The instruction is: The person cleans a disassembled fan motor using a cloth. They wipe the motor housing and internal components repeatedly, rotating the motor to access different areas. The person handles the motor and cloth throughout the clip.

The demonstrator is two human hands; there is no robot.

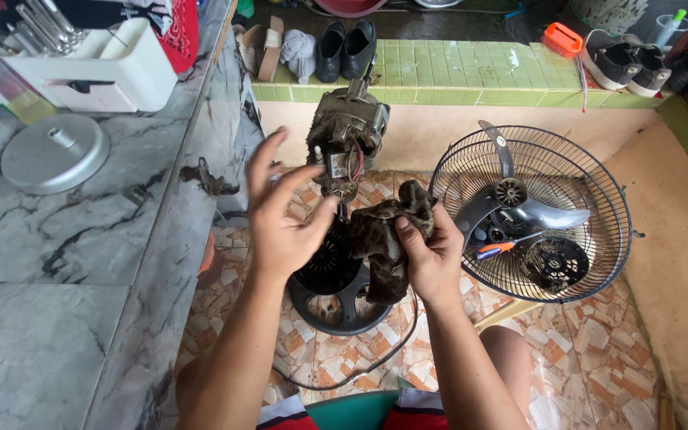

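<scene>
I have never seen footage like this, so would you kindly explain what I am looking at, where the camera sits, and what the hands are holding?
There is no machine here: a person films with a camera worn on the head, looking down at their own two bare hands. The right hand grips a dirty dark rag. The left hand is open, fingers spread, beside a grimy fan motor standing above a black round fan base on the tiled floor. To the right lies a wire fan guard holding a grey blade and an orange-handled screwdriver. A marble counter runs along the left.
</scene>
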